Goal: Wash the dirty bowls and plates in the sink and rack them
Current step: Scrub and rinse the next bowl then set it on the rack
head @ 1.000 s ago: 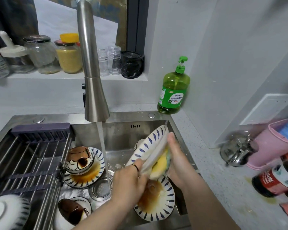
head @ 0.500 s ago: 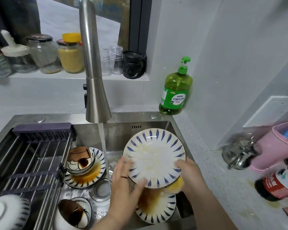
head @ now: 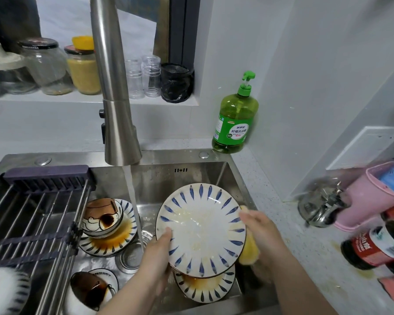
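Plate (head: pixel 200 228): right of tap (head: pixel 118 110), face tilted up for inspection.
Left hand (head: pixel 155 258): grips the rim, steadying.
Right hand (head: pixel 263 237): clamps sponge (head: pixel 248 253) against the edge.

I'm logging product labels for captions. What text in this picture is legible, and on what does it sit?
"柠檬洗洁精": label of the green soap bottle; its smaller print is unreadable.
Red label of the dark bottle: blurred, unreadable.
Lettering on the small dish, lower left: too blurred.

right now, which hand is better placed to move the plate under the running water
Probably left: the left hand grips the plate at the rim nearest the water stream; the right hand holds a yellow sponge.
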Motion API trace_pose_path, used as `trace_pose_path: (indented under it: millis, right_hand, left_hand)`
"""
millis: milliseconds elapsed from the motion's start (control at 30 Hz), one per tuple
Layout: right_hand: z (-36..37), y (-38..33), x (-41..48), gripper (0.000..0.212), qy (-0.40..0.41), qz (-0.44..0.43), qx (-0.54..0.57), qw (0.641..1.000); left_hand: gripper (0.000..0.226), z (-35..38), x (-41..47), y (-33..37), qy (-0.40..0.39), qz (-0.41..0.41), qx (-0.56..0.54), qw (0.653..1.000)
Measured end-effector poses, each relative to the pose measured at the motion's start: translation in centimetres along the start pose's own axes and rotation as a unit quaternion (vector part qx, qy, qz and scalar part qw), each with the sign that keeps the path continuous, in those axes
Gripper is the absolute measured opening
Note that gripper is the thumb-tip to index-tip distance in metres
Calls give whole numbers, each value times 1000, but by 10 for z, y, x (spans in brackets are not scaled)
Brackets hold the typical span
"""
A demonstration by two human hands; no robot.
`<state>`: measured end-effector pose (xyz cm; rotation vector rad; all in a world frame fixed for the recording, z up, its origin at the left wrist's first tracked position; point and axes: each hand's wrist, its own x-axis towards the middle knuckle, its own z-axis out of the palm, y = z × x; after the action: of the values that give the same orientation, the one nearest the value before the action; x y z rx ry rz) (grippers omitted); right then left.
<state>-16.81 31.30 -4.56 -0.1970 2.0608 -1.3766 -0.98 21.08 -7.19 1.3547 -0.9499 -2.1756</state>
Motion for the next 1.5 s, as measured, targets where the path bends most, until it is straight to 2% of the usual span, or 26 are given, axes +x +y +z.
trace_pose_path:
  millis: [100, 233, 300, 367, 467, 500, 533, 600, 667, 733, 767, 833, 867, 933, 967, 1033, 1200, 1367, 1433, 1500]
  right_hand:
    - [-24, -7, 30, 15, 94, -31, -28, 995]
    - [-53, 1, 75, 9, 126, -19, -45, 991]
    - [-57, 4, 89, 25, 147, -21, -116, 982]
    - [-60, 3, 94, 38, 163, -61, -264, 949]
    - [-63, -3, 90, 40, 135, -118, -504, 845]
    - [-64, -5, 88, 41, 127, -132, -541, 821]
    - [-62, -7, 84, 40, 124, -148, -548, 814]
    - [-54, -10, 74, 40, 129, -194, -497, 836]
    - [-35, -11, 55, 39, 123, -213, -376, 893]
    - [-11, -11, 35, 39, 58, -151, -262, 951]
    - [2, -12, 25, 39, -9, -106, -254, 961]
    - [26, -5, 15, 39, -173, -30, -282, 943]
    - [36, 0, 13, 33, -228, -8, -277, 933]
    - [56, 6, 11, 16, -265, 10, -230, 936]
    - [63, 8, 11, 11, -273, 18, -188, 943]
    - [82, 10, 8, 17, -269, 24, -127, 954]
    - [123, 13, 0, 21, -193, 35, -48, 979]
    - [165, 23, -19, 19, -122, 56, 16, 991]
    - [172, 25, -23, 18, -120, 70, 21, 990]
    - [169, 24, -19, 16, -151, 85, -24, 985]
  left_hand:
    - [18, -4, 0, 0, 12, 13, -7, 1000]
    - [35, -8, 5, -6, 30, 2, -4, 1000]
    - [29, -9, 9, -6, 41, 5, 5, 999]
    - [27, -9, 13, -7, 49, 2, 14, 999]
    - [32, -13, 17, -9, 52, -5, 29, 998]
    - [34, -15, 17, -10, 51, -9, 32, 998]
    - [33, -16, 17, -10, 48, -9, 33, 998]
    - [29, -18, 16, -10, 47, -5, 33, 998]
    - [21, -21, 14, -9, 45, 4, 36, 998]
    - [16, -25, 12, -7, 54, 13, 42, 998]
    - [15, -28, 10, -7, 59, 18, 42, 997]
    - [18, -37, 11, -6, 72, 22, 49, 996]
    - [21, -42, 11, -4, 76, 18, 53, 996]
    - [22, -56, 11, 3, 80, 15, 45, 996]
    - [23, -61, 13, 7, 78, 14, 43, 996]
    - [25, -75, 16, 18, 74, 16, 45, 996]
    - [20, -95, 27, 38, 60, 42, -17, 997]
    - [20, -83, 36, 13, 73, 33, -93, 992]
    - [20, -80, 37, 9, 88, 28, -102, 990]
    - [16, -88, 39, 15, 97, 18, -77, 992]
